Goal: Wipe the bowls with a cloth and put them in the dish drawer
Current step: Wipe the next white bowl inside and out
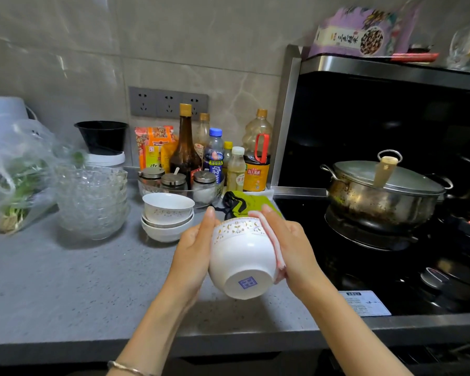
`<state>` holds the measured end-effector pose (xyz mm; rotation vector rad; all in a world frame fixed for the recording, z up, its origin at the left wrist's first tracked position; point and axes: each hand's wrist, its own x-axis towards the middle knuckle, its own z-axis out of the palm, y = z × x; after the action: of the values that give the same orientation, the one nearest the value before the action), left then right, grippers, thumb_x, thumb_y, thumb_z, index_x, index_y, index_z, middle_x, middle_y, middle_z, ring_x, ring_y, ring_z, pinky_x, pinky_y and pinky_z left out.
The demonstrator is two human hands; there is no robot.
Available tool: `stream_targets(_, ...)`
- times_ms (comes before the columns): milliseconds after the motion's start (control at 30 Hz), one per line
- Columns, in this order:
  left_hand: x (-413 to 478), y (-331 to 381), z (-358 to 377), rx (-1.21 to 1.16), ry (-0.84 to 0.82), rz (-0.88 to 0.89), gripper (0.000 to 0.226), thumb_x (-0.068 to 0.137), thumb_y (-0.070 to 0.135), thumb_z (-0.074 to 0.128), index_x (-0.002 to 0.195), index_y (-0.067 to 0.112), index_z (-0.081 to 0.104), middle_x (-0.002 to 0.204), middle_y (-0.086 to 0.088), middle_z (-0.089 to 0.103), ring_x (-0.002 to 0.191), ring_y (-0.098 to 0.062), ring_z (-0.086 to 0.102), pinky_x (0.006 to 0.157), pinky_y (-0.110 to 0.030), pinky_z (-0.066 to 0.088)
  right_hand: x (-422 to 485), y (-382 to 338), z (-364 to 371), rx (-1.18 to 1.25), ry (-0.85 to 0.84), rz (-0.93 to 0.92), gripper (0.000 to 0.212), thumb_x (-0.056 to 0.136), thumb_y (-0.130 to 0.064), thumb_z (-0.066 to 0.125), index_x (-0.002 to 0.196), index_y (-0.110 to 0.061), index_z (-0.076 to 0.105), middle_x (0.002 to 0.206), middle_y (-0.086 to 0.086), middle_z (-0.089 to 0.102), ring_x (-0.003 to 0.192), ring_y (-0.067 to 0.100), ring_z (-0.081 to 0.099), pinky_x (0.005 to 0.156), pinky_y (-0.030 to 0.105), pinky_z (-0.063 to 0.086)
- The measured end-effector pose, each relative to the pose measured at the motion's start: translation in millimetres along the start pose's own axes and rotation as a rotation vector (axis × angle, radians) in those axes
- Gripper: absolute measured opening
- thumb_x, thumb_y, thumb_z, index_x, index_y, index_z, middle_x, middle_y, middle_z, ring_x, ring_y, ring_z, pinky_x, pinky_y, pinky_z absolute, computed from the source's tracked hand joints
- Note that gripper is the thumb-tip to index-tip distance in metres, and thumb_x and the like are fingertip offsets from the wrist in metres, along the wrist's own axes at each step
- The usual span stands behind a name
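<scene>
A white bowl (242, 256) with a gold leaf pattern near its rim is held over the grey counter, its foot with a blue mark turned toward me. My left hand (194, 249) grips its left side. My right hand (288, 245) presses a folded pink-and-white cloth (276, 249) against the bowl's right side. Behind them a stack of three white bowls (168, 215) stands on the counter. No drawer is in view.
Stacked glass bowls (92, 200) and a plastic bag of greens (14, 175) sit at the left. Sauce bottles (186, 147) and seasoning jars (174, 183) line the wall. A green cloth (244, 203) lies beside the stove, where a lidded steel pot (383, 194) stands.
</scene>
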<state>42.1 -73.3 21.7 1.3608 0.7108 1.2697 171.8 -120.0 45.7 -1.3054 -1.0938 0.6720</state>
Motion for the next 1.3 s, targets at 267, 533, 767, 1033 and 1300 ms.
stream_targets(267, 9, 17, -3, 0.458, -0.197, 0.193, 0.079, 0.089, 0.073, 0.024, 0.056, 0.007, 0.054, 0.053, -0.004, 0.055, 0.054, -0.016, 0.051, 0.059, -0.028, 0.038, 1, -3, -1, -0.121, -0.076, -0.249, 0.066, 0.091, -0.044, 0.056, 0.048, 0.003, 0.04, 0.043, 0.022, 0.038, 0.043, 0.022, 0.042, 0.046, 0.027, 0.028)
stream_targets(533, 1, 14, 11, 0.122, 0.106, 0.212, 0.061, 0.094, 0.049, 0.04, 0.043, 0.016, 0.043, 0.043, 0.0, 0.044, 0.042, -0.013, 0.043, 0.043, -0.025, 0.029, -12, 6, 5, 0.041, -0.024, -0.248, 0.058, 0.096, -0.048, 0.047, 0.08, 0.003, 0.068, 0.073, 0.015, 0.068, 0.067, 0.021, 0.067, 0.06, 0.02, 0.046)
stream_targets(767, -5, 6, 28, 0.228, 0.328, 0.272, 0.067, 0.09, 0.059, 0.029, 0.042, 0.016, 0.044, 0.04, -0.001, 0.049, 0.042, -0.012, 0.045, 0.048, -0.031, 0.035, -24, 16, 19, -0.48, 0.075, -0.601, 0.039, 0.098, -0.047, 0.033, 0.136, -0.048, 0.038, 0.149, -0.02, 0.038, 0.14, -0.002, 0.026, 0.115, 0.033, 0.027)
stream_targets(1033, -9, 7, 37, 0.079, 0.4, 0.169, 0.058, 0.097, 0.047, 0.033, 0.049, 0.022, 0.053, 0.045, 0.009, 0.06, 0.045, -0.002, 0.054, 0.052, -0.028, 0.042, -14, 15, 7, -0.09, 0.026, -0.312, 0.045, 0.094, -0.054, 0.032, 0.132, -0.042, 0.052, 0.135, -0.02, 0.054, 0.128, 0.0, 0.046, 0.111, 0.041, 0.037)
stream_targets(1300, -10, 6, 35, 0.224, 0.341, 0.276, 0.079, 0.091, 0.069, 0.031, 0.048, 0.004, 0.045, 0.046, -0.01, 0.052, 0.046, -0.024, 0.047, 0.051, -0.04, 0.037, -12, 14, 13, -0.451, 0.06, -0.609, 0.04, 0.099, -0.042, 0.034, 0.129, -0.032, 0.058, 0.133, -0.016, 0.056, 0.13, 0.0, 0.044, 0.107, 0.03, 0.039)
